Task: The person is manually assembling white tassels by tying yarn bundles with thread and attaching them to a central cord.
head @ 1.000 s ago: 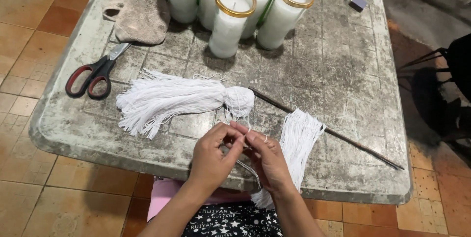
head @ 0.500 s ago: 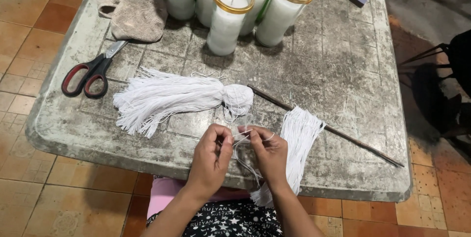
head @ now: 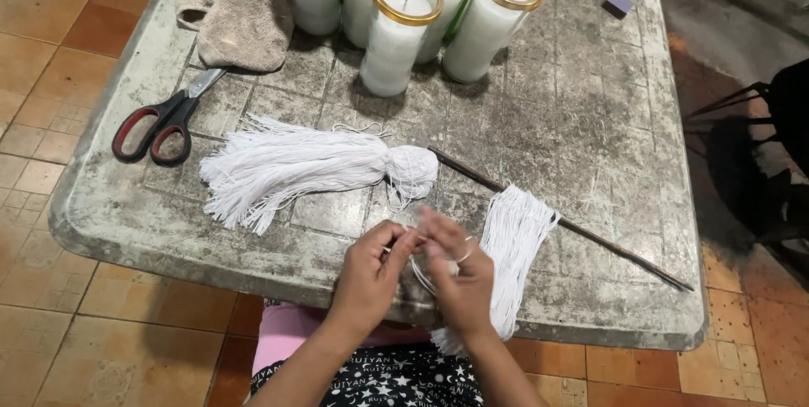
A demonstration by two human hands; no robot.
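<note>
Table: worn grey tabletop (head: 581, 120) over orange floor tiles.
Left hand (head: 371, 276): fingers pinched on thin white thread (head: 419, 270) at the near edge.
Right hand (head: 459, 276): blurred, apparently pinching the same thread.
Nearby: white tassel (head: 303, 167), loose yarn bundle (head: 510, 247), scissors (head: 160, 120), thin stick (head: 590, 234).

White glass candles (head: 404, 28): the back row is cut off by the top edge, so their count cannot be told. Loose bundle of white string (head: 514, 247): its lower end is hidden behind the right hand (head: 459, 285), which is blurred, and the strand pinched between that hand and the left hand (head: 371, 276) is too thin to follow. Thin dark stick (head: 590, 234): its middle is covered by the bundle; the dark chair (head: 779, 163) is cut off by the right edge, and the small box (head: 618, 4) is too small to identify.
</note>
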